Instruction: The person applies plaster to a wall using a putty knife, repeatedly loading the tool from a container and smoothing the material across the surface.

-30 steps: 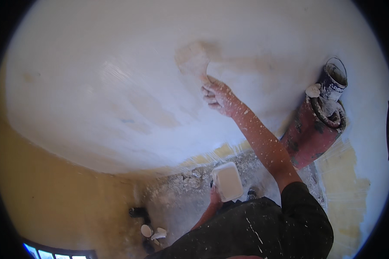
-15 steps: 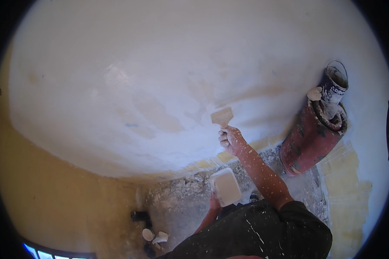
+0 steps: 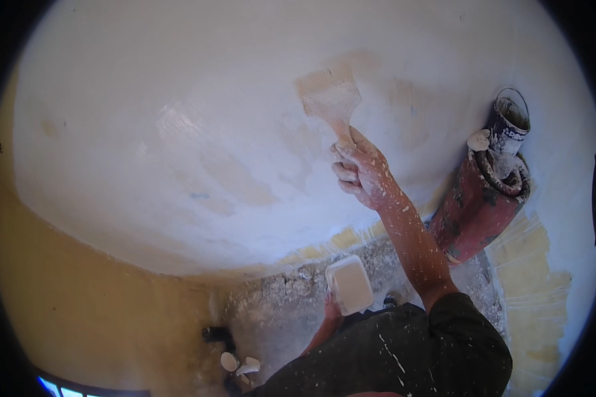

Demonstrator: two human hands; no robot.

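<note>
My right hand (image 3: 363,171), spattered with white, is closed around the handle of a wide flat paintbrush (image 3: 330,96). The pale, coated brush is held bristles up against, or just in front of, the white-coated wall (image 3: 198,86); whether it touches cannot be made out. Low and near my body, my left hand (image 3: 333,306) grips the side of a white rectangular tub (image 3: 349,284) holding an off-white substance. Part of that hand is hidden by the tub. Tan patches (image 3: 238,178) show on the wall left of and below the brush.
A worn red barrel (image 3: 471,208) stands at the right, with a paint-smeared bucket (image 3: 510,122) and a pale lump (image 3: 478,140) on top. Small items, including a round pale container (image 3: 229,361), lie on the dusty floor (image 3: 278,331). An uncoated yellow wall (image 3: 99,304) is at left.
My right hand has raised the brush up the wall, and the brush looks larger in view. The tub in my left hand has shifted only slightly.
</note>
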